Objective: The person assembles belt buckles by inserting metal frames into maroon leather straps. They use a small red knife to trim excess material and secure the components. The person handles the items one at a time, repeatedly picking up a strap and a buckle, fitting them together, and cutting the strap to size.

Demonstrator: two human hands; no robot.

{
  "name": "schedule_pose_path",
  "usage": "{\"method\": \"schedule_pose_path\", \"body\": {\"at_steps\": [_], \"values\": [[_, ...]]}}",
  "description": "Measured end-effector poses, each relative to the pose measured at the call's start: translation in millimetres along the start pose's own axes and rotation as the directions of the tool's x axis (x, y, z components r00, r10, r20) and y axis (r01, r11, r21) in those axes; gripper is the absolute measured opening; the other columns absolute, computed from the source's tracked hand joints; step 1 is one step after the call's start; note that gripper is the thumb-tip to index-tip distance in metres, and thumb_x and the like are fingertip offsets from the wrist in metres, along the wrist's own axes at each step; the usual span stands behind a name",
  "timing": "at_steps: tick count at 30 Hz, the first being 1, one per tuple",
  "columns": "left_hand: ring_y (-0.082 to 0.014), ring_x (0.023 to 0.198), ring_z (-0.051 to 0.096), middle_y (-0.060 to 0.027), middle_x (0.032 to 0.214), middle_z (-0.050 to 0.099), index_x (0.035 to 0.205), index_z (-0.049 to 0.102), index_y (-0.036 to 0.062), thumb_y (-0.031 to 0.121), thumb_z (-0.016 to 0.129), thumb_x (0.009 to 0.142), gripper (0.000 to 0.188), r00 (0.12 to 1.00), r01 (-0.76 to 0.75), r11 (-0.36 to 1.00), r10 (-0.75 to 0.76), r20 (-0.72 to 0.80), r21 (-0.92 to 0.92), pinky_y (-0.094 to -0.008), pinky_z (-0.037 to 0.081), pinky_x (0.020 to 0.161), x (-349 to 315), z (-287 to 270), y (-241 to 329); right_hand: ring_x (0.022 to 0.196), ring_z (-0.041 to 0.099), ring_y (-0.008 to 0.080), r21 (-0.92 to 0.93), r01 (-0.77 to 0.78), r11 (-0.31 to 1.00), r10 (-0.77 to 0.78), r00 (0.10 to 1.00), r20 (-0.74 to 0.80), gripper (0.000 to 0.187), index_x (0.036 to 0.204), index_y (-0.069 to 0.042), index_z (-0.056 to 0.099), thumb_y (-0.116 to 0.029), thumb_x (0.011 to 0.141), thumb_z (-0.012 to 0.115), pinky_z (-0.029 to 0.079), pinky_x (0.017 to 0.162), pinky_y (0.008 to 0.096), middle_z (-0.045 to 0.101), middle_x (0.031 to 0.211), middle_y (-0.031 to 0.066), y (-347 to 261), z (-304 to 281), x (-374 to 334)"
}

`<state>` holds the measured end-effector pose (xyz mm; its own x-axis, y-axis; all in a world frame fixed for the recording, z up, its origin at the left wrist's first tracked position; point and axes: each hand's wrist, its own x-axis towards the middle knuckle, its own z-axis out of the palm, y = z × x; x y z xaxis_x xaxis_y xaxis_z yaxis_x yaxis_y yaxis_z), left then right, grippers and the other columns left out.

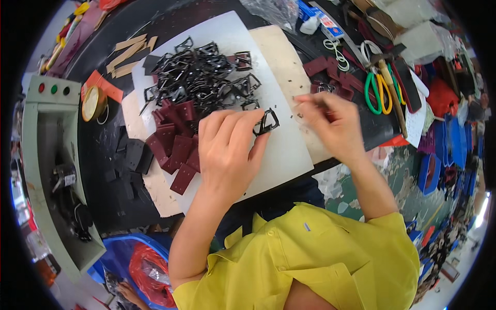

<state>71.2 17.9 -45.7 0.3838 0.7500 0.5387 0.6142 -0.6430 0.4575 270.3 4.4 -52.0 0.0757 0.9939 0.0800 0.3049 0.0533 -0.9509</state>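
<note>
Left hand [227, 147] pinches one black buckle [264, 123] by its left side above the white sheet [284, 155], apparently leaving the frame exposed toward the curled right hand [337, 124], contents indiscernible; buckle pile [194, 77] far left, maroon tabs [181, 149] nearer, presumably for easy reach.

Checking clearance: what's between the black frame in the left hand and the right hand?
In the head view, between the black frame and the right hand: white sheet, then beige board, with a few tiny dark bits.
</note>
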Motion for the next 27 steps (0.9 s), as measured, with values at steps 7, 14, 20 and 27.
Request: {"method": "schedule_pose_path", "body": {"at_steps": [7,14,20,27], "values": [[-0.026,0.079,0.058,-0.0104,0.092,0.062,0.095,0.062,-0.0003,0.005,0.078,0.062,0.037,0.973,0.154,0.98,-0.173,-0.152,-0.126,-0.0327,0.048,0.065,-15.3,-12.7,10.5,0.061,0.049,0.0024,0.019,-0.061,0.998,0.054,0.967,0.248,0.017,0.094,0.0,0.066,-0.008,0.08,0.066,0.041,0.054,0.0196,0.062,0.075,0.0016,-29.6,23.6,-5.3],[-0.0268,0.082,0.059,-0.0132,0.096,0.063,0.102,0.06,-0.0016,-0.001,0.071,0.068,0.036,0.991,0.076,0.997,-0.078,-0.113,-0.018,-0.0308,0.048,0.069,-25.4,-17.9,-0.8,0.049,0.041,0.0016,0.214,-0.357,0.909,0.307,0.922,0.236,0.019,0.095,0.001,0.064,-0.013,0.082,0.066,0.03,0.043,0.018,0.059,0.069,-0.0014,-16.6,22.7,-2.6],[-0.0238,0.076,0.06,-0.011,0.084,0.063,0.097,0.063,0.0011,-0.004,0.067,0.07,0.028,0.972,0.223,0.961,-0.207,0.107,-0.164,-0.0318,0.048,0.065,-18.8,-20.4,6.8,0.049,0.042,0.0023,0.439,-0.508,0.741,0.331,0.846,0.419,0.019,0.095,0.001,0.063,-0.013,0.083,0.065,0.031,0.042,0.0194,0.059,0.069,0.0006,-19.1,22.5,0.1],[-0.0184,0.064,0.06,-0.0087,0.074,0.06,0.092,0.065,0.0003,-0.009,0.064,0.07,0.024,0.949,0.314,0.949,-0.314,-0.009,-0.005,-0.0266,0.046,0.058,-35.0,-52.8,0.4,0.055,0.048,0.0066,-0.104,0.175,0.979,-0.115,0.897,0.427,0.018,0.094,-0.001,0.065,-0.006,0.077,0.067,0.037,0.051,0.0204,0.056,0.068,0.006,-31.5,33.1,1.0]]}}
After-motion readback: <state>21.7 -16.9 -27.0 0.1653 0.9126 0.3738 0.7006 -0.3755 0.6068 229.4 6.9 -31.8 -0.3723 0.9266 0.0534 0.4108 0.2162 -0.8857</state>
